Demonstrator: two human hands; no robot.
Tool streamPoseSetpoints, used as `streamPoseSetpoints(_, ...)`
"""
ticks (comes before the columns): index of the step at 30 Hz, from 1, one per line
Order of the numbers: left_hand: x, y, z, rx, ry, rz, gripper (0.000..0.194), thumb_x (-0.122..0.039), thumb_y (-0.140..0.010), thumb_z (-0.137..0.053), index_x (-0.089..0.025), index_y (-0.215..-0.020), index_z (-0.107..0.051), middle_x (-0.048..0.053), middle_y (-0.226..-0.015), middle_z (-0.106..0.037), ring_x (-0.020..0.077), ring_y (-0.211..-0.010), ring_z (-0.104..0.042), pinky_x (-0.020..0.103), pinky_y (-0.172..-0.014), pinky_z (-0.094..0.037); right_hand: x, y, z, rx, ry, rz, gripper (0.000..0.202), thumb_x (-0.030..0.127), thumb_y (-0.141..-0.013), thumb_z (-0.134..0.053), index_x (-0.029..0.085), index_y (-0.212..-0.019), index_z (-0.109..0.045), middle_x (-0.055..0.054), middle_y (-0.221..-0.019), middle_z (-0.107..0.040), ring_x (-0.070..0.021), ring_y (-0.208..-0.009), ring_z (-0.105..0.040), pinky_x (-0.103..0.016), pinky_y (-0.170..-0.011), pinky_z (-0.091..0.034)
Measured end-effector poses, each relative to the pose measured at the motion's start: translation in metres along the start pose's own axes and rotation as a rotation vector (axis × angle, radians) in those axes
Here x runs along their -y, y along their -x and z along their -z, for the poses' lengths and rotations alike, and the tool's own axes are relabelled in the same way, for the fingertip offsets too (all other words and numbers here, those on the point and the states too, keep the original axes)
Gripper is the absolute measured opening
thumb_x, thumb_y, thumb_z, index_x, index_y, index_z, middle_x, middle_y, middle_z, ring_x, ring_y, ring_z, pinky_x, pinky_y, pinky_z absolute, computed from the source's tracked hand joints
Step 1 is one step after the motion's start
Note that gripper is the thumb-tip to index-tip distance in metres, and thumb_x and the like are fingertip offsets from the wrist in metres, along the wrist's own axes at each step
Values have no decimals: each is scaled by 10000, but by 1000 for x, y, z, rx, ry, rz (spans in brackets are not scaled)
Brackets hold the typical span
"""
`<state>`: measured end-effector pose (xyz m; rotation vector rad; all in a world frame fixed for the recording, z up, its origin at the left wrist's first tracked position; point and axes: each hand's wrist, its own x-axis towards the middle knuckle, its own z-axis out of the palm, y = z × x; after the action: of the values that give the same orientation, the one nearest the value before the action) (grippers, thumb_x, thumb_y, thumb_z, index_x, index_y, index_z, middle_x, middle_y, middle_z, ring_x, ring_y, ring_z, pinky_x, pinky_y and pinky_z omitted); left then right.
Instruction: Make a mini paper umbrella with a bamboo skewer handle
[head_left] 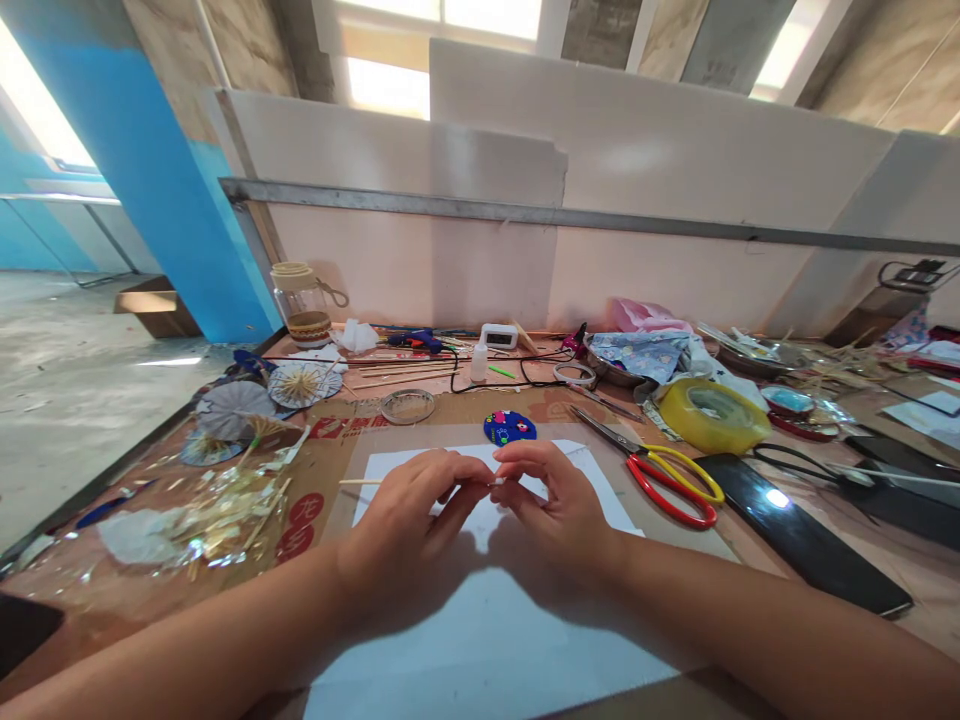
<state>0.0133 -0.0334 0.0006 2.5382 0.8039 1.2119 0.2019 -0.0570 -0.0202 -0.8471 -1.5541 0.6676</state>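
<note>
Left hand [409, 510] and right hand [551, 500] close together over white paper [487, 640] on the table [922, 580]. Both pinched around a thin wooden stick [360, 482], poking out left. Red scissors [660, 475] lying just to the right.

Cluttered table [922, 580]: cardboard [450, 410], scissors [660, 475], tape [712, 415]

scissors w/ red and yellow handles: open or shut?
Shut. The scissors lie flat on the table, blades together in one line, handle loops side by side.
</note>
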Motion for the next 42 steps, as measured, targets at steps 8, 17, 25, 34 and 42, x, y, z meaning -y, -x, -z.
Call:
streamPoseSetpoints(8,4,-2,-1,-8,-49,-18,136,-148,-962,-516,-245,-1022,-591,-21,-877,-711,130,-785,-671,260,-738,-487,3,0,0,-2,3,-16,139,134,-881,-615,268,-909,-640,19,-818,-675,-122,-740,-657,-212,-627,-560)
streamPoseSetpoints(17,-2,-3,1,40,-106,25,130,-227,-1002,-455,-235,-990,-584,-6,-901,-696,142,-793,-647,285,-774,-483,6,-1,-2,-4,0,-111,52,230,-853,-672,235,-854,-621,9,-805,-658,-132,-728,-651,-225,-630,-585)
streamPoseSetpoints(25,-5,0,1,55,-63,47,118,-186,-1008,-434,-243,-1019,-537,-18,-903,-652,139,-830,-625,267,-813,-475,2,3,1,30,16,-69,95,174,-885,-608,246,-936,-644,-22,-874,-673,-149,-768,-660,-259,-660,-605)
streamPoseSetpoints(34,-4,-1,1,45,-3,-10,119,-129,-988,-483,-235,-1023,-525,-30,-885,-629,116,-805,-585,234,-779,-447,9,-3,5,35,139,125,155,105,-881,-584,249,-893,-641,5,-775,-708,-154,-740,-663,-285,-682,-545)
streamPoseSetpoints(42,-2,-1,1,21,23,-69,94,-144,-984,-502,-228,-1006,-538,-14,-870,-643,123,-792,-598,243,-761,-464,9,-4,7,53,169,221,133,131,-896,-562,247,-892,-626,-5,-755,-713,-165,-726,-667,-304,-681,-530)
